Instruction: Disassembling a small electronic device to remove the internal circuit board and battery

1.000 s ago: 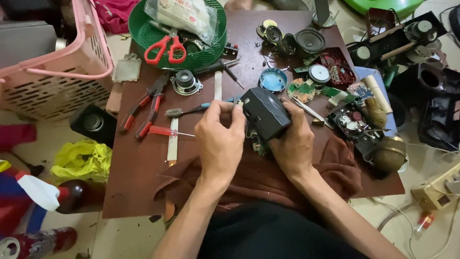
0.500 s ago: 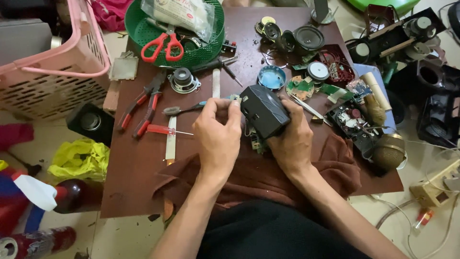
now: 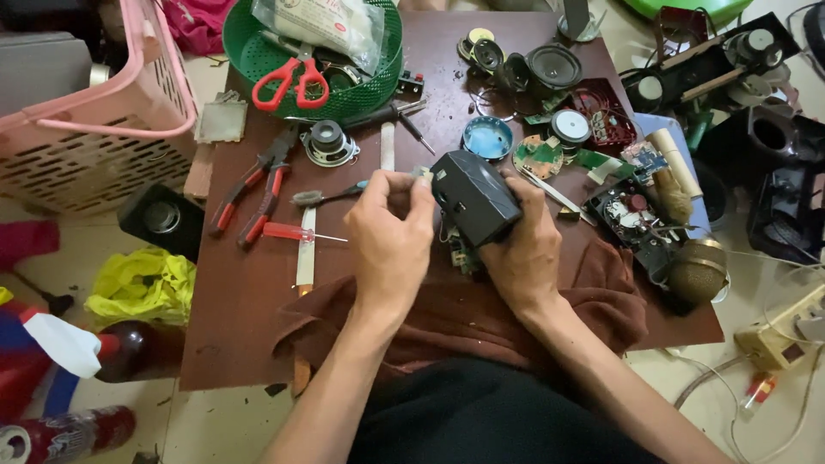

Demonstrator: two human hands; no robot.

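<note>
now the right hand [image 3: 526, 258] is gripping the small black device [image 3: 474, 196] w/ fingers closed around it, holding it steady while the left hand [image 3: 391, 232] is pinching sth tiny at its edge.

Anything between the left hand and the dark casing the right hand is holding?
Nothing visible. The right hand grips the dark casing above the brown cloth; the left hand sits beside it, fingertips pinched at its left end. Whether they touch it cannot be told.

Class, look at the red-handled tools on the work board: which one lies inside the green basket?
The red-handled scissors. They rest in the green basket, whereas the red-handled pliers and the small red screwdriver lie flat on the brown board.
</note>
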